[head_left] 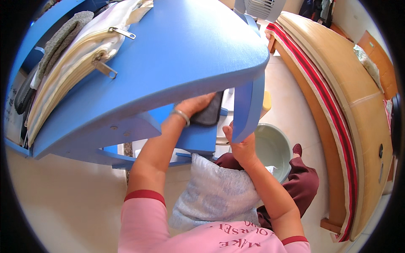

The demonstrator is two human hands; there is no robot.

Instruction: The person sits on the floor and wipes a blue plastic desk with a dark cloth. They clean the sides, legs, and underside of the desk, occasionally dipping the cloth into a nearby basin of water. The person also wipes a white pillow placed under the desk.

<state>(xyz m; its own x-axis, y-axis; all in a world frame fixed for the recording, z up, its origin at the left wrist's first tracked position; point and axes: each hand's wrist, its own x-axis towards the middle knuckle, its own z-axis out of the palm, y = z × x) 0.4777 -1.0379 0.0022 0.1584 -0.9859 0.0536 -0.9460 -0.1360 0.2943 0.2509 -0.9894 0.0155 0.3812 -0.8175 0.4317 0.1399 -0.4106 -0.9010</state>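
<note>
My left hand [196, 105], with a bracelet on the wrist, reaches in below a blue tabletop [177, 41]. It rests on or against a flat black item [210, 112] over a lower blue shelf [197, 136]. The tabletop's edge hides its fingertips, so its grip is unclear. My right hand [244, 148] holds the lower end of a curved blue support [248, 107] at the table's right side. Its thumb shows on the left of the support; the other fingers are mostly hidden. A pale patterned cushion [218, 193] lies on my lap.
Zippered cream covers [76, 63] and a folded grey cloth [68, 38] are piled on the tabletop's left. A green-grey basin [273, 148] stands on the floor beside my leg, near a yellow object [266, 102]. A bed with a mattress [345, 79] runs along the right. A fan [259, 9] is behind.
</note>
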